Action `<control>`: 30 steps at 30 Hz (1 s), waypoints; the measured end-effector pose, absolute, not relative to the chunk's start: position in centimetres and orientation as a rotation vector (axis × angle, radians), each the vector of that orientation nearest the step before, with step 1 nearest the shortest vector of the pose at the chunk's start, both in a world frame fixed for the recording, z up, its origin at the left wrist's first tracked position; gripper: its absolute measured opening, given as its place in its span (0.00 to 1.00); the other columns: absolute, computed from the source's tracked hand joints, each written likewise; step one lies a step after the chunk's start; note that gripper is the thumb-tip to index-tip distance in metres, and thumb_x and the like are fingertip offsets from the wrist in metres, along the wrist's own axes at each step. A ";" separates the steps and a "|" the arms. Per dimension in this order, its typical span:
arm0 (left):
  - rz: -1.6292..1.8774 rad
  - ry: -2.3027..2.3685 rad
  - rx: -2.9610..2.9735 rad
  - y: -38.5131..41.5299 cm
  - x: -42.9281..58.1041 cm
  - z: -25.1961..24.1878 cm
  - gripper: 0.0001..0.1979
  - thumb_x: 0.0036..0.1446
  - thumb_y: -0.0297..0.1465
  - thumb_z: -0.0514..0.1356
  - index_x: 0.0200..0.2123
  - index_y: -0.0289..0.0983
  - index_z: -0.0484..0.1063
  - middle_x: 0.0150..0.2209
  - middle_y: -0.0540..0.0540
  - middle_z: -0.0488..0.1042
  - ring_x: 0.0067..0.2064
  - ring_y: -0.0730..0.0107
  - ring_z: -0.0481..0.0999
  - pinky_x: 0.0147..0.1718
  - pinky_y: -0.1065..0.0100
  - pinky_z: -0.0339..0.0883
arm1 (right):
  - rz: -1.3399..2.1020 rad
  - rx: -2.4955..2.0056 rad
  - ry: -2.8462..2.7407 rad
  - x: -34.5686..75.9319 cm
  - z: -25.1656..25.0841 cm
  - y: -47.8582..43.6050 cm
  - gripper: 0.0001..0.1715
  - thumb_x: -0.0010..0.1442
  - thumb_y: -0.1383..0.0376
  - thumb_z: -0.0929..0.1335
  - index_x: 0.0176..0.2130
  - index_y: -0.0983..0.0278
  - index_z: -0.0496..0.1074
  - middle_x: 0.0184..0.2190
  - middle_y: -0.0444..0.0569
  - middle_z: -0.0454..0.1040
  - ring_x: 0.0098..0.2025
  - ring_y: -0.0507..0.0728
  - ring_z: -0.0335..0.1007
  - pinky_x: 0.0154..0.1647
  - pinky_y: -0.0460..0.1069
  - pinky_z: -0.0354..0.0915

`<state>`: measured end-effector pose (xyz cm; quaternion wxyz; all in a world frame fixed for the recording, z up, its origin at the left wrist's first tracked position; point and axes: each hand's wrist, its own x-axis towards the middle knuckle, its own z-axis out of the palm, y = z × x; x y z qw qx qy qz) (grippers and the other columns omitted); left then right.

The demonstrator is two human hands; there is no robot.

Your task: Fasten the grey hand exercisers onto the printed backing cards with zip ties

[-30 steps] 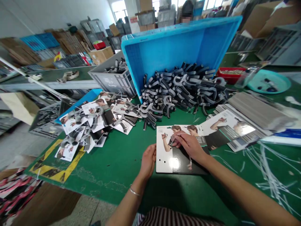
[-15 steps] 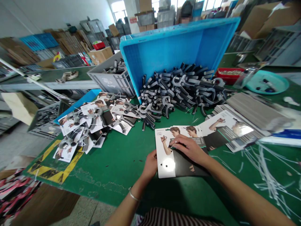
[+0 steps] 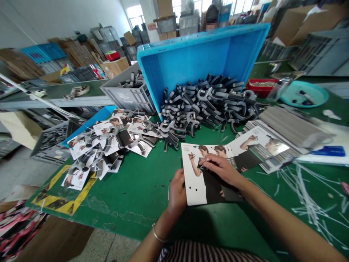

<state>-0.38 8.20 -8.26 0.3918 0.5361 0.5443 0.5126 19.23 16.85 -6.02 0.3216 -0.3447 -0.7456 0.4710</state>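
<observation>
My left hand (image 3: 177, 191) is closed on the left edge of a printed packaging card (image 3: 195, 194), tilted up off the table. Pictures of a person using a hand gripper and two small punched holes show on it. My right hand (image 3: 222, 169) lies over the card's middle, fingers bent and drawn together; a thin pale sliver shows at the fingertips, too small to name surely. Behind it, another card (image 3: 247, 143) leans against a stack of cards (image 3: 268, 169). Beyond the cards, grey-and-black hand grippers (image 3: 196, 105) spill out of a tipped blue crate (image 3: 188, 60).
Finished-looking cards with hand grippers (image 3: 109, 136) lie heaped at left. Loose white cable ties (image 3: 311, 196) are strewn at right. Farther back stand a red tray (image 3: 261, 87), a turquoise dish (image 3: 304, 94) and a grey crate (image 3: 128, 96). A person (image 3: 211, 18) is behind the blue crate.
My left hand has come further into view at the card's left edge, and the card has tilted slightly. The right hand stays over the card. The whole view has shifted a little.
</observation>
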 end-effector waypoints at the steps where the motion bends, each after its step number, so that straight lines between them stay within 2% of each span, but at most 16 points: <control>1: 1.264 1.361 1.465 8.5 -0.4 -7.4 0.10 0.55 0.28 0.61 0.40 0.42 0.79 0.41 0.44 0.76 0.44 0.59 0.74 0.46 0.62 0.67 | 1.284 -0.920 -1.893 19.4 -6.0 16.9 0.16 0.67 0.55 0.63 0.44 0.62 0.75 0.40 0.48 0.74 0.39 0.55 0.69 0.43 0.49 0.65; 3: 1.163 1.330 1.568 9.3 -0.4 -6.3 0.11 0.55 0.26 0.60 0.39 0.42 0.80 0.39 0.45 0.77 0.42 0.60 0.74 0.45 0.63 0.67 | 1.339 -0.933 -1.819 19.7 -6.0 16.9 0.16 0.67 0.55 0.64 0.44 0.62 0.75 0.39 0.48 0.74 0.37 0.54 0.69 0.41 0.48 0.65; 7: 1.056 1.371 1.463 10.5 -0.2 -6.6 0.07 0.50 0.25 0.61 0.32 0.36 0.79 0.29 0.45 0.76 0.31 0.64 0.71 0.33 0.67 0.66 | 1.276 -0.858 -1.915 19.8 -5.9 16.6 0.14 0.66 0.56 0.65 0.43 0.61 0.76 0.41 0.49 0.75 0.44 0.57 0.70 0.50 0.52 0.63; 10: 1.063 1.338 1.354 10.4 -0.3 -7.4 0.04 0.48 0.26 0.62 0.28 0.34 0.78 0.26 0.46 0.75 0.29 0.66 0.69 0.29 0.69 0.63 | 1.192 -0.836 -1.961 19.6 -5.9 16.3 0.12 0.66 0.59 0.65 0.43 0.61 0.76 0.41 0.50 0.75 0.45 0.58 0.71 0.50 0.52 0.63; 15: 1.146 1.358 1.256 10.0 -0.3 -7.7 0.04 0.46 0.27 0.63 0.27 0.35 0.78 0.27 0.47 0.75 0.30 0.67 0.69 0.28 0.71 0.62 | 1.031 -0.802 -2.015 19.4 -5.9 16.1 0.11 0.67 0.66 0.62 0.42 0.60 0.74 0.39 0.49 0.74 0.43 0.57 0.70 0.49 0.53 0.63; 21: 1.057 1.397 1.221 10.7 -0.4 -7.9 0.05 0.44 0.27 0.62 0.19 0.33 0.72 0.20 0.49 0.68 0.24 0.73 0.61 0.23 0.72 0.56 | 0.900 -0.707 -2.148 19.6 -6.1 15.6 0.18 0.66 0.72 0.59 0.45 0.59 0.73 0.41 0.51 0.73 0.47 0.58 0.68 0.51 0.55 0.64; 24: 1.040 1.376 1.143 10.6 -0.4 -8.0 0.07 0.44 0.29 0.61 0.18 0.33 0.70 0.18 0.50 0.67 0.22 0.75 0.59 0.22 0.73 0.55 | 0.855 -0.704 -2.173 19.6 -6.0 15.3 0.17 0.65 0.73 0.60 0.46 0.60 0.72 0.42 0.51 0.71 0.48 0.58 0.67 0.52 0.55 0.64; 30: 1.099 1.327 1.100 10.2 -0.4 -8.2 0.05 0.43 0.29 0.61 0.19 0.33 0.70 0.22 0.50 0.71 0.25 0.75 0.62 0.24 0.73 0.56 | 0.822 -0.719 -2.182 19.6 -5.8 15.2 0.11 0.65 0.70 0.64 0.46 0.61 0.72 0.43 0.52 0.71 0.48 0.58 0.68 0.52 0.54 0.65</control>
